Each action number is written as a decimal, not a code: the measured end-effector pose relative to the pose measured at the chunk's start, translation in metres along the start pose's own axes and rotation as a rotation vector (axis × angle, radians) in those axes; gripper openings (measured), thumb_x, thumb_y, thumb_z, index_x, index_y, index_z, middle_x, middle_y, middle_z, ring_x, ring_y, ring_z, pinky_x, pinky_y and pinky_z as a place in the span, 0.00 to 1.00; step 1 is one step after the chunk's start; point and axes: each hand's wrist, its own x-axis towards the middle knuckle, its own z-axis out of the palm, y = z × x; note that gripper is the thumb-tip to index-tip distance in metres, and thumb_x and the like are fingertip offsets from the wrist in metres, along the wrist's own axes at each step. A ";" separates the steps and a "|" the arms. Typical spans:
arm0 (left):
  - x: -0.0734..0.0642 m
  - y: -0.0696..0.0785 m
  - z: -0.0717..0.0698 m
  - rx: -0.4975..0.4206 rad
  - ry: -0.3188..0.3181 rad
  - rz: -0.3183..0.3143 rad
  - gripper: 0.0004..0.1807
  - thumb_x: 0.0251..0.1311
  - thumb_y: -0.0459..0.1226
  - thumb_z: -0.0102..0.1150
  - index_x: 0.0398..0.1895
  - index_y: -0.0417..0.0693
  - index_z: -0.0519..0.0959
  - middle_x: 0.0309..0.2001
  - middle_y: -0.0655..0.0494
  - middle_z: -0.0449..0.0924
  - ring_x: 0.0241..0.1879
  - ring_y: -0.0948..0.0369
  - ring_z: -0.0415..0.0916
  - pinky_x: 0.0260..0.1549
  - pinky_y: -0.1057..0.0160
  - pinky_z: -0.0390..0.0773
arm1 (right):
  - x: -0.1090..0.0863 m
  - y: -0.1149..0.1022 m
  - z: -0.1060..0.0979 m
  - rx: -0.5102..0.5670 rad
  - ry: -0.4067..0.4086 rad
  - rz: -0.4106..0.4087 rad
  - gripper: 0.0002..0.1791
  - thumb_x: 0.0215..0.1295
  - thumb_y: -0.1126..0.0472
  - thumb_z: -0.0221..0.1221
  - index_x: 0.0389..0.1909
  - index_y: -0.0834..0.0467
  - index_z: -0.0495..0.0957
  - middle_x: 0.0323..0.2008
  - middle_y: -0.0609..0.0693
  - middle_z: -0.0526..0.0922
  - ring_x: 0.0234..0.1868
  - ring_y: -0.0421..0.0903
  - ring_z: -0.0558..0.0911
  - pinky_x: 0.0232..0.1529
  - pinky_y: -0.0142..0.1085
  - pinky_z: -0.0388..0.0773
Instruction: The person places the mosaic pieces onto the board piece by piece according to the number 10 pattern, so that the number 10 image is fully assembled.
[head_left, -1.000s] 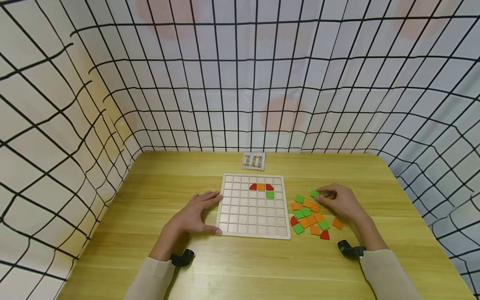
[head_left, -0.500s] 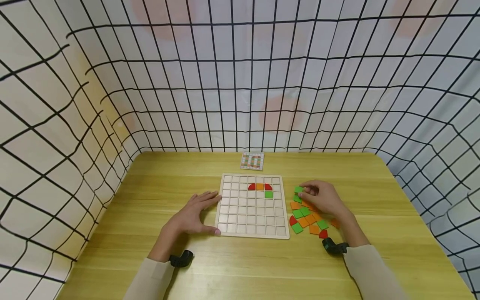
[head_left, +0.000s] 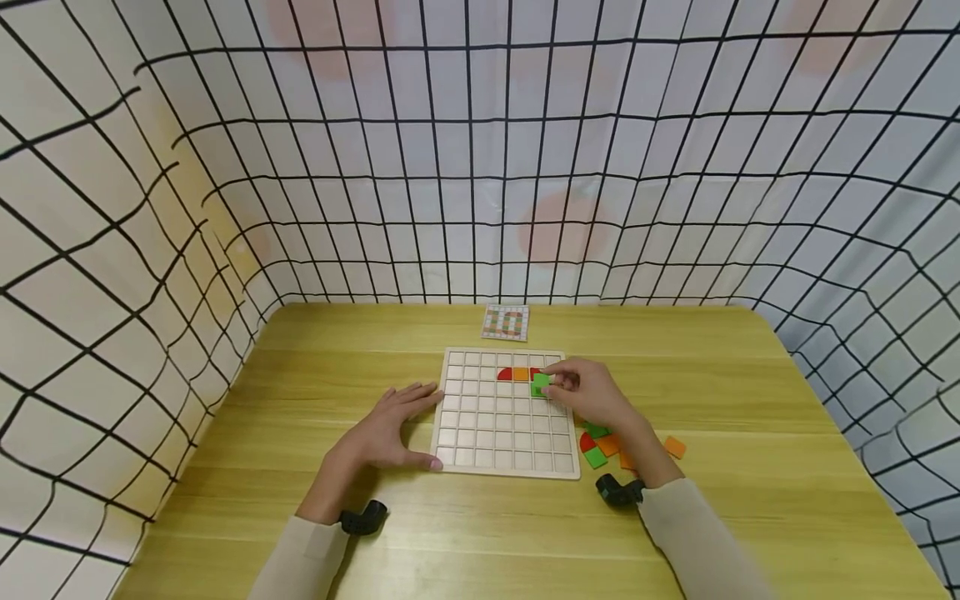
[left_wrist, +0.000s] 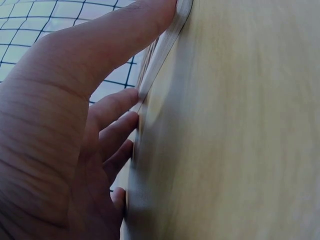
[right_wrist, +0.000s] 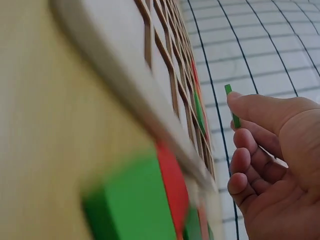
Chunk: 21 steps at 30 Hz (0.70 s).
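My right hand (head_left: 592, 393) pinches a green square tile (head_left: 541, 381) between thumb and index finger, above the upper right part of a pale wooden grid board (head_left: 487, 435). In the right wrist view that tile (right_wrist: 228, 89) shows edge-on, raised off the board. Set in the board's upper rows are a red quarter-round tile (head_left: 506, 375), an orange square tile (head_left: 521, 374) and a second red one, partly hidden by my fingers. A green tile (right_wrist: 199, 111) also sits in the grid. With fingers spread, my left hand (head_left: 381, 432) touches the board's left edge and lower left corner.
Right of the board lie loose tiles, several of them under my right forearm: a red one (head_left: 587, 442), a green one (head_left: 596, 457) and an orange one (head_left: 675, 447) apart. A small patterned card (head_left: 505, 322) lies behind the board. Black netting (head_left: 420, 200) surrounds the table.
My right hand has carried the green tile leftward from the loose pile, past its upper edge, to over the board. My left hand has stayed at the board's edge.
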 end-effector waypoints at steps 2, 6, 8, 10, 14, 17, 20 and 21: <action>-0.001 0.000 0.000 0.001 0.002 -0.003 0.61 0.44 0.66 0.77 0.81 0.55 0.62 0.82 0.52 0.56 0.82 0.46 0.49 0.79 0.34 0.41 | 0.005 -0.002 0.009 0.014 -0.018 -0.019 0.14 0.67 0.59 0.69 0.52 0.57 0.86 0.34 0.48 0.79 0.32 0.46 0.73 0.32 0.31 0.71; -0.001 0.000 -0.001 0.000 0.000 -0.005 0.61 0.44 0.66 0.77 0.81 0.56 0.61 0.82 0.53 0.56 0.82 0.46 0.49 0.79 0.34 0.41 | 0.011 -0.006 0.025 0.021 -0.048 -0.045 0.14 0.68 0.59 0.68 0.52 0.57 0.86 0.34 0.48 0.78 0.31 0.45 0.72 0.32 0.31 0.71; -0.001 0.000 0.000 0.001 -0.001 -0.002 0.61 0.44 0.65 0.77 0.81 0.55 0.61 0.82 0.52 0.55 0.82 0.46 0.49 0.79 0.34 0.40 | 0.013 -0.009 0.031 0.000 -0.056 -0.048 0.14 0.68 0.58 0.68 0.52 0.56 0.86 0.33 0.47 0.78 0.31 0.44 0.72 0.32 0.32 0.70; -0.001 0.000 0.000 0.002 -0.003 -0.002 0.61 0.44 0.66 0.76 0.81 0.55 0.61 0.82 0.53 0.55 0.82 0.46 0.49 0.79 0.34 0.40 | 0.014 -0.012 0.035 -0.020 -0.056 -0.044 0.13 0.68 0.58 0.68 0.51 0.56 0.86 0.33 0.47 0.77 0.30 0.44 0.71 0.32 0.32 0.70; -0.001 0.000 0.000 0.004 -0.008 -0.003 0.61 0.44 0.66 0.76 0.81 0.56 0.61 0.82 0.53 0.55 0.82 0.46 0.48 0.79 0.34 0.40 | 0.017 -0.016 0.041 -0.045 -0.034 -0.036 0.11 0.67 0.58 0.69 0.48 0.56 0.87 0.31 0.47 0.78 0.29 0.44 0.71 0.32 0.32 0.70; -0.001 -0.001 -0.001 0.005 -0.009 -0.004 0.61 0.44 0.66 0.76 0.81 0.56 0.61 0.82 0.53 0.55 0.82 0.46 0.48 0.79 0.34 0.41 | 0.018 -0.019 0.043 -0.061 -0.023 -0.036 0.12 0.66 0.58 0.70 0.47 0.57 0.87 0.31 0.47 0.78 0.28 0.43 0.71 0.32 0.32 0.70; -0.001 -0.001 -0.001 0.005 -0.010 -0.006 0.61 0.44 0.66 0.77 0.81 0.56 0.61 0.82 0.53 0.55 0.82 0.46 0.48 0.79 0.34 0.41 | 0.019 -0.021 0.044 -0.078 -0.028 -0.040 0.13 0.66 0.58 0.70 0.49 0.58 0.88 0.31 0.47 0.78 0.27 0.42 0.70 0.31 0.32 0.69; -0.001 -0.001 -0.001 0.003 -0.009 -0.007 0.61 0.44 0.66 0.77 0.81 0.56 0.61 0.82 0.53 0.55 0.82 0.46 0.48 0.79 0.34 0.41 | 0.019 -0.022 0.045 -0.084 -0.029 -0.037 0.13 0.66 0.58 0.70 0.49 0.57 0.88 0.31 0.47 0.78 0.26 0.42 0.70 0.31 0.31 0.69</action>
